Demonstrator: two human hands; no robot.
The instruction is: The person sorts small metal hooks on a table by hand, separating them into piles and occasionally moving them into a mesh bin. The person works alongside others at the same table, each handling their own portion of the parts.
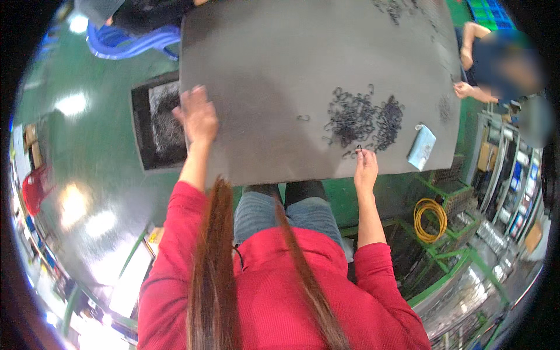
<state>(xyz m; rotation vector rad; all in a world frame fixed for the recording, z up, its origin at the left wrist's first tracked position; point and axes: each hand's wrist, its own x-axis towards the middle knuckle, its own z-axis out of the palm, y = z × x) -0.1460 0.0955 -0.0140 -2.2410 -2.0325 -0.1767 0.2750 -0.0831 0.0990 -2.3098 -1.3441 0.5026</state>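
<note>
My left hand (pixel 197 115) is at the table's left edge, fingers apart and slightly blurred, with nothing visible in it. Below that edge, next to the hand, a black bin (pixel 143 125) holds a dark heap that I cannot make out clearly. At the near side of the grey table (pixel 251 87), my right hand (pixel 366 166) pinches a small black hook-shaped piece (pixel 359 147). Just beyond it lies a loose pile of similar black hook-shaped pieces (pixel 352 115), with a second, denser cluster (pixel 389 121) on its right. One single piece (pixel 303 118) lies apart, left of the pile.
A light blue pouch (pixel 422 147) lies near the right front corner. More black pieces (pixel 394 9) are spread at the far side. Co-workers (pixel 504 64) sit at the right and far left edges. A blue chair (pixel 116 44) stands left; a coiled yellow hose (pixel 430 220) hangs low right.
</note>
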